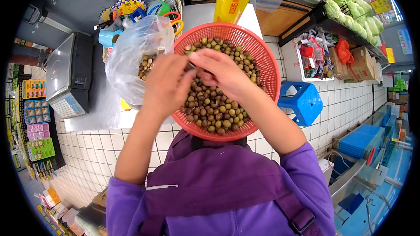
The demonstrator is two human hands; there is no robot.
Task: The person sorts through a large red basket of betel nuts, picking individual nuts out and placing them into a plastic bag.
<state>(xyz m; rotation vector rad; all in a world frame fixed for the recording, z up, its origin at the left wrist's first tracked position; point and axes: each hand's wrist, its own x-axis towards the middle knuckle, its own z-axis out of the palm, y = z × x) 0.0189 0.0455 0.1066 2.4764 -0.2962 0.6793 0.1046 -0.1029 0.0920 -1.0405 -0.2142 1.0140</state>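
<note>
My left hand (169, 80) and my right hand (224, 72) meet above the left side of a red plastic colander basket (269, 65). Their fingertips come together around something small and dark, too blurred to name. Many small round brown and green fruits or nuts (216, 105) fill the basket, which stands close against my purple apron (213, 173). Left of it, a clear plastic bag (123, 62) holds more of the same kind, some showing pale patches. My left hand covers the bag's right side.
A metal-topped table (98, 114) carries a weighing scale (70, 75), orange-handled scissors (178, 23) and tape rolls (106, 39). Behind the basket rises a yellow roll of plastic wrap (234, 0). At right, a blue plastic stool (303, 103) stands on the tiled floor, below cabbages (351, 9) and a foam box (297, 62).
</note>
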